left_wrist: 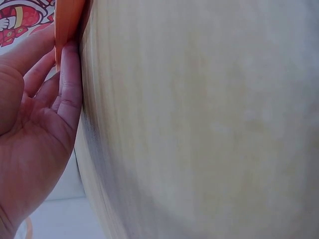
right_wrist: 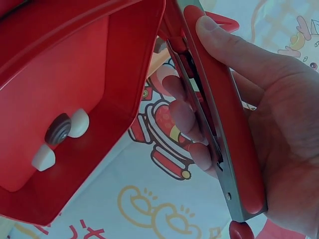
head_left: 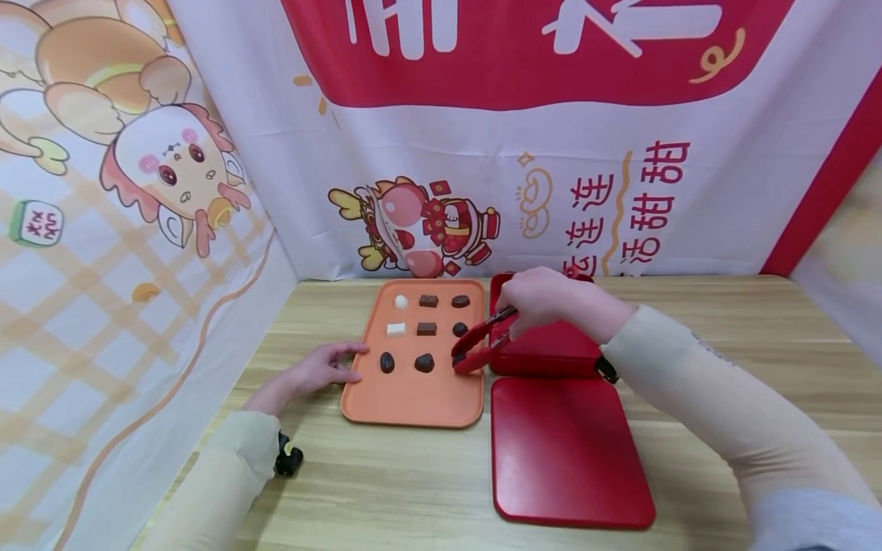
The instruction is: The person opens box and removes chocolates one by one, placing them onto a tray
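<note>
My left hand [head_left: 327, 366] holds the left rim of an orange tray [head_left: 413, 405], fingertips at its edge, low over the table in the left wrist view. My right hand [right_wrist: 279, 104] grips red-handled tongs [right_wrist: 227, 134]. The red tips of the tongs reach down to the tray's right side, by a dark chocolate they partly hide. Other chocolates lie in rows on the tray, among them a white rectangular one [head_left: 396, 329], a brown rectangular one [head_left: 426, 329] and a dark oval one [head_left: 387, 362].
A deep red box [head_left: 544, 348] stands right of the tray, under my right forearm. Inside are two white chocolates [right_wrist: 79, 123] and a dark ridged one [right_wrist: 58, 129]. A flat red lid [head_left: 572, 451] lies in front of the box. Printed cloth [head_left: 441, 153] hangs behind the wooden table.
</note>
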Motion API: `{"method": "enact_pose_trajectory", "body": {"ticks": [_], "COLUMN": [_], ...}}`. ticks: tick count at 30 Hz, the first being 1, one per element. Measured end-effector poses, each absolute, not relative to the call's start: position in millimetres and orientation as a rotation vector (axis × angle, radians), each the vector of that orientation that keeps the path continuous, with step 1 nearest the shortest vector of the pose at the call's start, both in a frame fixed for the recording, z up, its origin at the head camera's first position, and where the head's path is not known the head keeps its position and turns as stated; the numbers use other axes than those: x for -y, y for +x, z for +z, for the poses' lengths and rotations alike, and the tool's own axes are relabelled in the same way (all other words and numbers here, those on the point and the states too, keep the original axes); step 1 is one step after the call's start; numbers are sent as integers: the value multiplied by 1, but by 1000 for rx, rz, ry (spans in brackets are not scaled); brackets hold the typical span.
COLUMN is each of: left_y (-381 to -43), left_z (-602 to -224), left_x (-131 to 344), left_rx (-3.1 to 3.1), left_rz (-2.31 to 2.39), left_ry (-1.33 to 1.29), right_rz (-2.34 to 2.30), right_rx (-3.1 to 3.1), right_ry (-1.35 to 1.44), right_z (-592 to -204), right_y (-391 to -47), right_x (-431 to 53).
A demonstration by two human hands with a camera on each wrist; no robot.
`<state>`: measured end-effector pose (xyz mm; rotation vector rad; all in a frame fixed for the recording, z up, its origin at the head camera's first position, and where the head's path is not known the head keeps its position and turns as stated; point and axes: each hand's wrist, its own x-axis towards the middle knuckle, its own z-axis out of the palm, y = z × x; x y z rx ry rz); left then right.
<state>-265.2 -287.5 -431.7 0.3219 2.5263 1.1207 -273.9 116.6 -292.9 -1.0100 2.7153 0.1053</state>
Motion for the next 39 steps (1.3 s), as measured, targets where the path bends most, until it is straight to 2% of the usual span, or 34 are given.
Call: {"method": "enact_pose_trajectory", "body": {"ticks": [16,34,39], "left_y": [-265,-266,-266], "left_z": [-432,-434,-433], "left_x": [288,289,288], "left_rx": [-2513,-2520,-2526], "left_rz": [1132,1119,1115], "left_ry": [329,368,380], "right_rz": [76,-331,-398], "right_rx": [-2772,-2935,-2969], "right_ry": [-1011,-909,-787], "right_z": [-286,-282,-284], "right_y": [-261,-235,-232], "right_x": [-124,-204,-229]}}
